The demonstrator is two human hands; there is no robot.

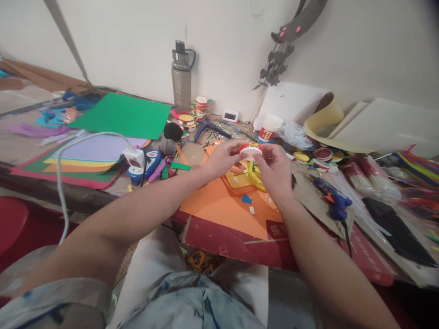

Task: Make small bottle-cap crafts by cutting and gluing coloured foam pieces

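Between both hands, just above the table, is a short red and white paper cup piece point(250, 151). My left hand point(226, 160) grips its left side, thumb toward me. The fingers of my right hand point(274, 167) close on its right side. A yellow strip point(254, 176) hangs below the cup piece near my right palm; whether it is joined to it I cannot tell. Underneath lie orange paper sheets point(222, 205) with a small blue paper scrap point(246, 198) and a white scrap point(252, 210) on top.
A blue glue gun point(338, 203) and a black phone-like slab point(398, 230) lie at right. Behind stand a paper cup point(270, 128), a small clock point(230, 115) and a water bottle point(181, 80). Green paper point(123, 115) and a power strip point(146, 167) with a white cable are at left.
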